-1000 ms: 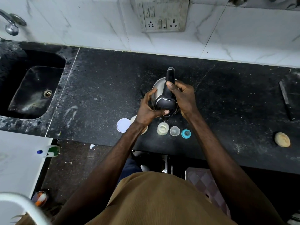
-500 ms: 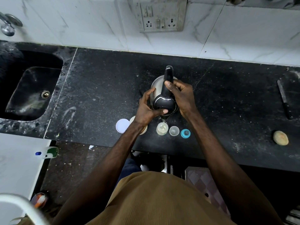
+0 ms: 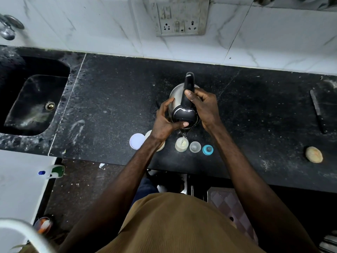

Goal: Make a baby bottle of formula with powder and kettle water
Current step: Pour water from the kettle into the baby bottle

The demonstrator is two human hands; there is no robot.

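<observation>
A steel kettle (image 3: 176,94) with a black lid and handle is tilted toward me over the black counter (image 3: 113,99). My right hand (image 3: 205,106) grips its handle. My left hand (image 3: 164,121) steadies the kettle's side, thumb across the lid's front. A thin stream of water runs from the spout into the open baby bottle (image 3: 181,144), which stands upright and holds pale liquid. Beside it stand a clear cap (image 3: 195,147) and the blue teat ring (image 3: 207,149). The powder tub (image 3: 161,146) is mostly hidden under my left wrist, its white lid (image 3: 136,141) lying to its left.
A dark sink (image 3: 34,101) lies at the left with a tap (image 3: 8,27) above it. A wall socket (image 3: 179,17) sits behind the kettle. A knife (image 3: 318,111) and a round brown object (image 3: 314,154) lie at the right. A spray bottle (image 3: 52,172) lies on the white surface below left.
The kettle has tipped further forward and water now streams into the bottle, whose level has risen. Both hands have kept their hold.
</observation>
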